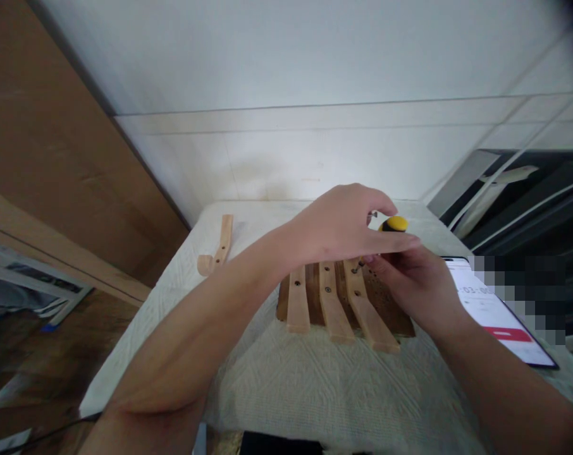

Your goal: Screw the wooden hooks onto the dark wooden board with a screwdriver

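Observation:
My left hand (346, 221) arches over the work. Its thumb and index finger are apart, and a small metal piece, apparently a screw (372, 215), shows at its curled fingers. Beyond the left thumb shows the yellow and black handle of a screwdriver (396, 224), its middle hidden by my hands. My right hand (422, 281) is closed around the screwdriver, thumb and fingertips low by the shaft. Below them, a small metal tip meets a hole in the rightmost light wooden piece (372, 316). Two similar wooden pieces (334, 311) (297, 304) lie beside it across a brown board (315, 297).
A hooked wooden piece (222, 243) with two dark holes lies at the back left of the cloth-covered table (267, 385). A phone (499, 316) with a lit screen rests at the right. The white wall (286, 158) borders the table's back edge, and a brown panel (78, 126) stands left.

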Action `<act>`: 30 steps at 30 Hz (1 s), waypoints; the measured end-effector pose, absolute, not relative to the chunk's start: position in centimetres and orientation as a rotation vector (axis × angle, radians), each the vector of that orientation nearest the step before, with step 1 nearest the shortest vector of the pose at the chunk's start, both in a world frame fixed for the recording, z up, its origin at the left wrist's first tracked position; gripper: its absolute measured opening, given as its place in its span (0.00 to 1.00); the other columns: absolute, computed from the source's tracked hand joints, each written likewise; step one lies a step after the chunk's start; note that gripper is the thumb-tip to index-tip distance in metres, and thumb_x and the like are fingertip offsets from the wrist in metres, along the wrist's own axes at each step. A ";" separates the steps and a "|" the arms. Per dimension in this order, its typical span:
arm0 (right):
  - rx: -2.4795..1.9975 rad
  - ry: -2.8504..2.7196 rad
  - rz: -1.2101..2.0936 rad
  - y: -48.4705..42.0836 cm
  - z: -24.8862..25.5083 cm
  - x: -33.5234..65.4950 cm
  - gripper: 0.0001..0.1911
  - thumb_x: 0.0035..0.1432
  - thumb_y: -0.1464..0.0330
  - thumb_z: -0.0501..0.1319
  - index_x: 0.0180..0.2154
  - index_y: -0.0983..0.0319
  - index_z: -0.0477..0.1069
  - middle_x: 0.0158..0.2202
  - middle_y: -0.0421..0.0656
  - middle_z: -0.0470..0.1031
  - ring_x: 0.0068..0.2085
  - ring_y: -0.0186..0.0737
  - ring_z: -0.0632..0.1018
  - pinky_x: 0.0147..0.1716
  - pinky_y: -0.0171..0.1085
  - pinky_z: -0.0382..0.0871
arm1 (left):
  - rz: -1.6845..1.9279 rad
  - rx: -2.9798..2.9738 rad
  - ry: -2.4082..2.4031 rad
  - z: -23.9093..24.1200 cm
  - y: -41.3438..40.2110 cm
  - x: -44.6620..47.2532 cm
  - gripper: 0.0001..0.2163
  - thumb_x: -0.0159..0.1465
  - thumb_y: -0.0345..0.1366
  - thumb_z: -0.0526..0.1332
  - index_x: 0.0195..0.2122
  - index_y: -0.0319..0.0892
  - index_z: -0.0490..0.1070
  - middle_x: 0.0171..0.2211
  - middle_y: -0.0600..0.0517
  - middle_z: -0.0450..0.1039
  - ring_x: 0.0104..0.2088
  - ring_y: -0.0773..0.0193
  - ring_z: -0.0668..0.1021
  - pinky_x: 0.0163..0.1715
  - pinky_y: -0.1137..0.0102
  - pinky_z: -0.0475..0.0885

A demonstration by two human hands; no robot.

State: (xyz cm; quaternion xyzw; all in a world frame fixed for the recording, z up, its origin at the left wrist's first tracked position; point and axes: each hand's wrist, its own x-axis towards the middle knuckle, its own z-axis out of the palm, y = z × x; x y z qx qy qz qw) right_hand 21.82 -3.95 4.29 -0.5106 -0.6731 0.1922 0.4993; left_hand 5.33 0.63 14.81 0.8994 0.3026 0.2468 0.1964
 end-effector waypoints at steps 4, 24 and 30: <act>-1.383 -1.608 0.334 -3.8 4.7 21.7 0.13 0.54 0.57 0.65 0.29 0.59 0.69 0.21 0.35 0.62 0.22 0.33 0.63 0.22 0.36 0.56 | 0.841 2.490 0.917 14.3 1.0 5.7 0.08 0.59 0.40 0.64 0.32 0.41 0.77 0.20 0.56 0.65 0.25 0.68 0.69 0.31 0.70 0.63; -1.220 -1.632 0.458 -3.7 4.9 21.7 0.08 0.59 0.66 0.60 0.41 0.59 0.69 0.25 0.35 0.61 0.25 0.32 0.63 0.25 0.36 0.57 | 0.811 2.432 0.857 14.0 1.1 6.3 0.09 0.61 0.33 0.58 0.27 0.41 0.76 0.17 0.58 0.59 0.20 0.73 0.61 0.25 0.71 0.58; -1.194 -1.539 0.545 -3.2 4.2 21.7 0.10 0.55 0.64 0.65 0.35 0.58 0.64 0.26 0.35 0.62 0.25 0.32 0.64 0.25 0.36 0.57 | 0.892 2.434 1.047 14.1 1.2 6.5 0.11 0.58 0.42 0.63 0.28 0.38 0.76 0.17 0.58 0.59 0.21 0.73 0.62 0.27 0.71 0.58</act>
